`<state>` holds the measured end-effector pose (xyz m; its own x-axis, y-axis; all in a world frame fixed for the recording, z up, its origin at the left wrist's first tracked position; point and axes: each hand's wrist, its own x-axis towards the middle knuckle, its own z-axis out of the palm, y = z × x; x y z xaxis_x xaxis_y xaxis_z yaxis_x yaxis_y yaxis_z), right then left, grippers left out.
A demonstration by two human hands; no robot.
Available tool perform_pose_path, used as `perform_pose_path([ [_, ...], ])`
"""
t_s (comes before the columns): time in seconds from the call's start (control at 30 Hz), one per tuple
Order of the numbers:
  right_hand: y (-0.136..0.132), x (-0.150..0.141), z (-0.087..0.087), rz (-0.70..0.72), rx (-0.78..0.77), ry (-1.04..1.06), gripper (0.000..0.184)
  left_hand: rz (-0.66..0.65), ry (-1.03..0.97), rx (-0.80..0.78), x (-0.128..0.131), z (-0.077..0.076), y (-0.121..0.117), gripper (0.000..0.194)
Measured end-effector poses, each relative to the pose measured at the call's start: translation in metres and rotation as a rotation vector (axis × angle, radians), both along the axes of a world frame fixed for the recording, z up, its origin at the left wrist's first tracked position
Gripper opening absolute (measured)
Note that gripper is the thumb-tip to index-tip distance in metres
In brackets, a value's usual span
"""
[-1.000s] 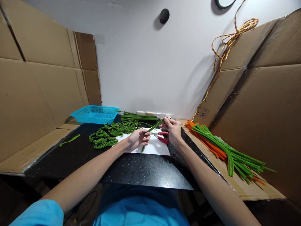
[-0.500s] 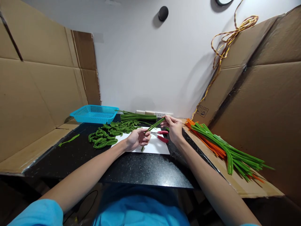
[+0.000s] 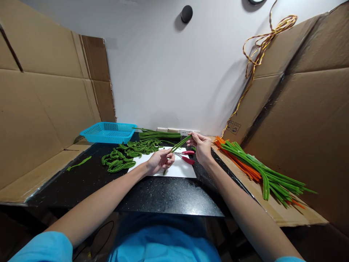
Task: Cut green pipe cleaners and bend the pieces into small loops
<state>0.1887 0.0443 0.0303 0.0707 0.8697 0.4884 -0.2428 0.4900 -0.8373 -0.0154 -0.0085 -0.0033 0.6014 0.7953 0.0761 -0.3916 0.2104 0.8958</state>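
Between my two hands a dark green pipe cleaner point(image 3: 181, 143) is stretched, apparently doubled, slanting up to the right. My left hand point(image 3: 160, 161) is closed on its lower end, and a short tip shows below the fingers. At the upper end my right hand point(image 3: 200, 145) pinches it between thumb and fingertips. Beneath them lies a sheet of white paper point(image 3: 178, 172). On the paper rest red-handled pliers point(image 3: 188, 159), their jaws partly hidden behind my left hand. A pile of looped green pipe cleaners point(image 3: 120, 162) is left of the paper.
Straight green pipe cleaners point(image 3: 160, 135) lie at the back, beside a blue plastic basket point(image 3: 109, 136). Bright green stems point(image 3: 269, 174) and orange ones point(image 3: 249, 171) lie on cardboard at right. Cardboard walls point(image 3: 49, 94) flank the black table point(image 3: 174, 196). A green scrap point(image 3: 79, 163) sits at left.
Both hands keep their hold on the pipe cleaner with hardly any movement. The whole view has shifted slightly.
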Motion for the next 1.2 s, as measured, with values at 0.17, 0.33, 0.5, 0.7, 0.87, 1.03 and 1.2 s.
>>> perform_pose_path([
  [0.17, -0.0015, 0.0002, 0.0017, 0.028, -0.003, 0.021, 0.040, 0.062, -0.019, -0.016, 0.0011, 0.0025, -0.0019, 0.037],
  [0.33, -0.0013, 0.0015, 0.0021, 0.024, -0.003, 0.022, 0.038, 0.086, -0.018, 0.005, 0.0010, 0.0038, -0.0029, 0.037],
  [0.5, 0.0009, 0.0029, 0.0010, 0.014, 0.004, 0.013, 0.040, 0.032, -0.021, -0.007, 0.0011, 0.0000, -0.0003, 0.038],
  [0.7, 0.0016, 0.0032, 0.0013, 0.022, -0.002, 0.038, 0.040, 0.041, -0.064, 0.011, 0.0006, -0.0015, 0.0013, 0.041],
  [0.87, 0.0010, 0.0033, 0.0000, 0.046, -0.016, 0.042, 0.040, 0.048, -0.053, -0.038, -0.0003, -0.0012, 0.0011, 0.041],
  [1.03, 0.0004, 0.0012, -0.0037, 0.094, -0.036, 0.056, 0.038, -0.001, 0.016, -0.047, -0.0025, -0.0012, 0.0014, 0.040],
  [1.2, 0.0003, -0.0007, -0.0060, 0.120, -0.036, 0.038, 0.038, -0.031, 0.028, -0.054, -0.0012, 0.0001, -0.0008, 0.044],
])
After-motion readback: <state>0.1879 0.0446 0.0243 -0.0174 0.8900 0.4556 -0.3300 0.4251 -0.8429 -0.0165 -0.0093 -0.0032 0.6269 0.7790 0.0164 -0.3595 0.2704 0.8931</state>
